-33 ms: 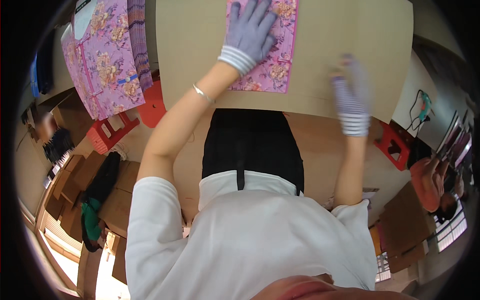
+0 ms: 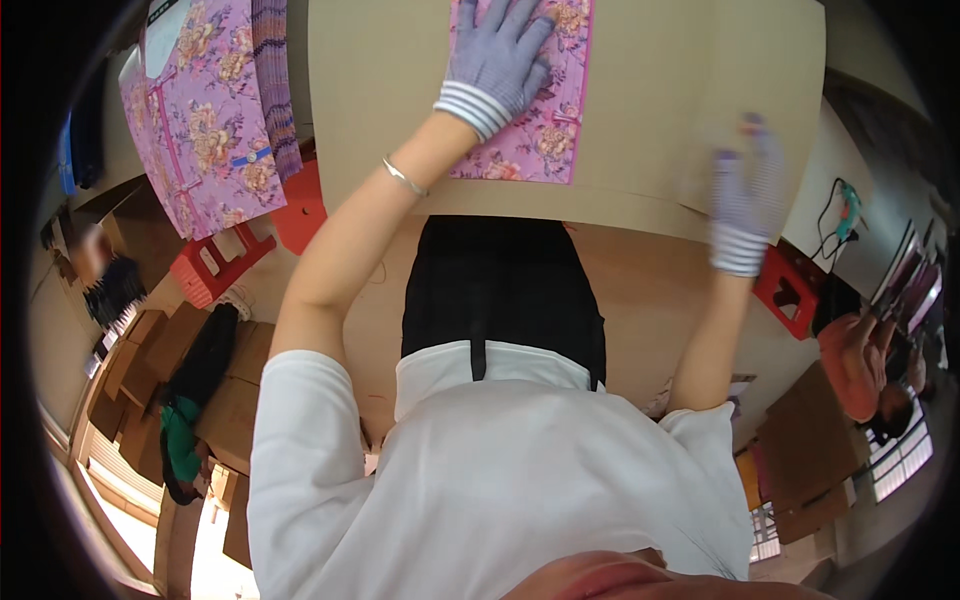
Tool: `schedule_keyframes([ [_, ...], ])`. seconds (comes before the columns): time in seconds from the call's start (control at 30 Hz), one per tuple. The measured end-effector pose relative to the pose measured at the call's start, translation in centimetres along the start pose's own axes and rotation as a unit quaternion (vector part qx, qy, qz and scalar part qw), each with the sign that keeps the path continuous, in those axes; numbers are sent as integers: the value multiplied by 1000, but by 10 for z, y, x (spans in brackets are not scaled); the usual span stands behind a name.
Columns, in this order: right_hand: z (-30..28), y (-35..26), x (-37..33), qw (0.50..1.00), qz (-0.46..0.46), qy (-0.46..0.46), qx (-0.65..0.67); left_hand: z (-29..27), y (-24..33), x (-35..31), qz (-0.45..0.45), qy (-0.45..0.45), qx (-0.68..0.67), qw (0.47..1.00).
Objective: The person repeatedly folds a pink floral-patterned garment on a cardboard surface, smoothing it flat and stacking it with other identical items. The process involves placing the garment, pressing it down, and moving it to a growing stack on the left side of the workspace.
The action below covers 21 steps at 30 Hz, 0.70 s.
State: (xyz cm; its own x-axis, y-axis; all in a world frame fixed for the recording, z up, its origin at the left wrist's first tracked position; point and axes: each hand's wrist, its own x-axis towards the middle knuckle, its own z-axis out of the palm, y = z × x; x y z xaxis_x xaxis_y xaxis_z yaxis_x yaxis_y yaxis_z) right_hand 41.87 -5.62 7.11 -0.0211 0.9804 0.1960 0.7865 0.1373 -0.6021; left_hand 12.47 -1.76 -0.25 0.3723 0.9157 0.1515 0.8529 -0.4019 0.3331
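Observation:
My left hand (image 2: 495,65), in a lilac knitted glove with a striped cuff, lies flat with spread fingers on a pink floral sheet-like piece (image 2: 557,145). The piece has a bright pink edge and a small knot-like detail; its top runs out of view. My right hand (image 2: 745,195), gloved the same way, is over the right side of the tan tabletop (image 2: 640,120). Motion blurs it, but its thumb and fingers stretch apart and nothing shows between them. Left of the tabletop, a stack of similar pink floral pieces (image 2: 205,120) carries a blue strip.
Red plastic stools (image 2: 222,262) stand below the stack, and another red stool (image 2: 788,292) is under the table's right side. A teal corded tool (image 2: 848,210) lies on a grey surface at the right. Cardboard boxes (image 2: 235,420) and other people are farther off.
My right hand has moved to the right, away from the pink floral piece. My left hand stays flat on that piece, nearly unmoved.

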Motion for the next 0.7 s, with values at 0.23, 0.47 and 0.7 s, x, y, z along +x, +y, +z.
schedule_keyframes([
  [0.23,-102,108,47,934,289,35,208,-1,5,5,14,-16,12,1000],
  [0.47,1,32,53,945,122,-44,299,8,-4,-1,25,14,32,999],
  [0.7,112,0,41,974,-37,4,-225,6,-2,2,8,-9,34,999],
])
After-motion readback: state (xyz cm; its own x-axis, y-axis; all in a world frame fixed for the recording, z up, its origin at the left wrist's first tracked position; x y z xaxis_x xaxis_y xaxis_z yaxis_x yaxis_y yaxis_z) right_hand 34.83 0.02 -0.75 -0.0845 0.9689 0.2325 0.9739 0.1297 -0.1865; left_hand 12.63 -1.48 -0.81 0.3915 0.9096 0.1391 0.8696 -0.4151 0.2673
